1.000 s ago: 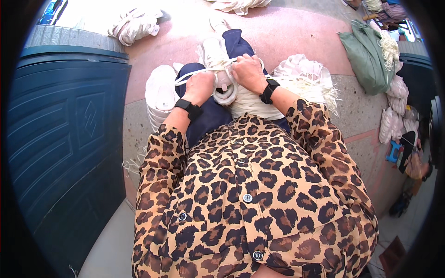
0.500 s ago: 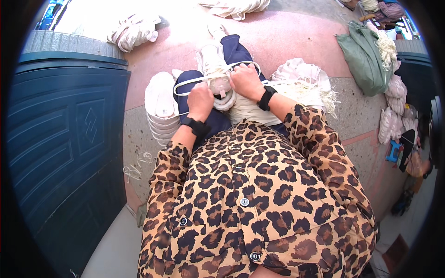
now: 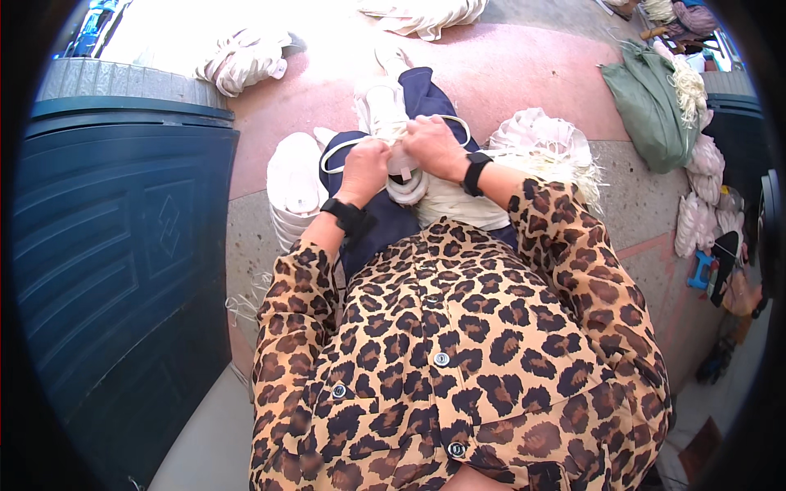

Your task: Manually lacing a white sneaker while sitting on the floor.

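Note:
A white shoe (image 3: 407, 190) rests between my thighs, its toe pointing away from me and its collar nearest. Over its tongue my left hand (image 3: 366, 169) is closed on a white shoelace (image 3: 331, 155), which loops out to the left. Close beside it, my right hand (image 3: 435, 149) also pinches the lace, and another loop curves out past its far side. The fingertips almost meet above the shoe, hiding the lace's crossing. Both wrists wear black bands.
To the left, a stack of white sole-shaped pieces (image 3: 292, 176) stands near a blue door (image 3: 123, 245). Pale laces (image 3: 565, 173) lie in a heap on the right. Farther off are a white bundle (image 3: 243, 61), a green sack (image 3: 651, 106) and a blue-handled tool (image 3: 699, 270).
My hands have come closer together above the shoe, and the lace loops at both sides have shifted. The whole view has moved slightly.

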Tool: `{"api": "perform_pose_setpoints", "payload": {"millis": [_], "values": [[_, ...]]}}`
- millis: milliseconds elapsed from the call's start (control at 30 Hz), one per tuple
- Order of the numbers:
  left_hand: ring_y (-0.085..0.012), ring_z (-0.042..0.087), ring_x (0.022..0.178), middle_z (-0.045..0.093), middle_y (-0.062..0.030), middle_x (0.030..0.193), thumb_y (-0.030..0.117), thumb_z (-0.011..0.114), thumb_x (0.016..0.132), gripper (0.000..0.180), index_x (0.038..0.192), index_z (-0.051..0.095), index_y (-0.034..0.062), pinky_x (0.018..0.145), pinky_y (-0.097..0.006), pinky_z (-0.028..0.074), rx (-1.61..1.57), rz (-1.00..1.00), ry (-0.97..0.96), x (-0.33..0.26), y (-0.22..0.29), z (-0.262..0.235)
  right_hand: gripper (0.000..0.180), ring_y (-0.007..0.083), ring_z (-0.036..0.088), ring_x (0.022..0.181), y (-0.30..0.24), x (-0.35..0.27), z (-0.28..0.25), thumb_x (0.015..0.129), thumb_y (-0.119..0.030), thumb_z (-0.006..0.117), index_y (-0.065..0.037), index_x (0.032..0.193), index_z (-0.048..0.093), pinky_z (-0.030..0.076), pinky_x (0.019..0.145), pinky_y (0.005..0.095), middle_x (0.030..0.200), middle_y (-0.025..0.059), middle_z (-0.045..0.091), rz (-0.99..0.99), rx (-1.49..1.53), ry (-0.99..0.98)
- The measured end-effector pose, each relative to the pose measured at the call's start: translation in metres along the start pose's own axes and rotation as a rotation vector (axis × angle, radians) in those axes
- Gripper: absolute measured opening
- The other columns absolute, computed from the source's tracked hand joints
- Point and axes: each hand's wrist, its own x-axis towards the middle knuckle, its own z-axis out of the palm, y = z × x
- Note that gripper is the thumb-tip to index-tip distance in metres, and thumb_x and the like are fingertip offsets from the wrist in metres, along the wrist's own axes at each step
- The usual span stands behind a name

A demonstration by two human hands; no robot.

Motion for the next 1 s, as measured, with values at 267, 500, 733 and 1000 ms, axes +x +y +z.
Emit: {"api": "perform_pose_setpoints", "payload": {"millis": [267,500,733,1000], "values": [[-0.0062,0.042,0.051,0.052,-0.004,0.054,0.015,0.057,0.08,0.02,0.076,0.062,-0.0037,0.047,-0.025,0.037,-0.796,-0.441,0.088,0.04,0.028,-0.038,0.019,0.033,0.056,0.076,0.004,0.047,-0.032,0.078,-0.017,0.054,0.0,0.074,0.06,0.044,0.067,0.0391,0.077,0.0178,0.057,0.401,0.715,0.279],[-0.0031,0.036,0.038,0.044,0.0031,0.053,0.014,0.056,0.084,0.013,0.079,0.055,0.0026,0.033,-0.018,0.027,-1.077,-0.524,-0.008,0.062,0.022,-0.042,0.019,0.0301,0.057,0.077,0.013,0.067,-0.037,0.079,-0.017,0.053,-0.001,0.079,0.062,0.045,0.069,0.0355,0.081,0.0173,0.058,0.423,0.755,0.3],[-0.0043,0.04,0.041,0.048,0.0011,0.056,0.017,0.059,0.081,0.017,0.085,0.058,0.0007,0.034,-0.019,0.029,-1.075,-0.572,-0.073,0.081,-0.004,-0.029,0.02,0.0176,0.056,0.063,0.034,0.064,-0.032,0.078,-0.019,0.056,-0.001,0.084,0.062,0.044,0.061,0.028,0.068,0.0137,0.059,0.502,0.924,0.205],[-0.0384,0.056,0.084,0.061,-0.0205,0.091,0.023,0.057,0.073,0.025,0.085,0.061,0.0015,0.078,-0.043,0.045,0.566,-0.642,0.196,-0.014,-0.193,-0.03,0.017,0.0255,0.056,0.073,0.038,-0.036,-0.04,0.073,-0.024,0.06,-0.007,0.073,0.065,0.044,0.066,0.0373,0.072,0.0092,0.06,0.242,0.422,-0.274]]}}
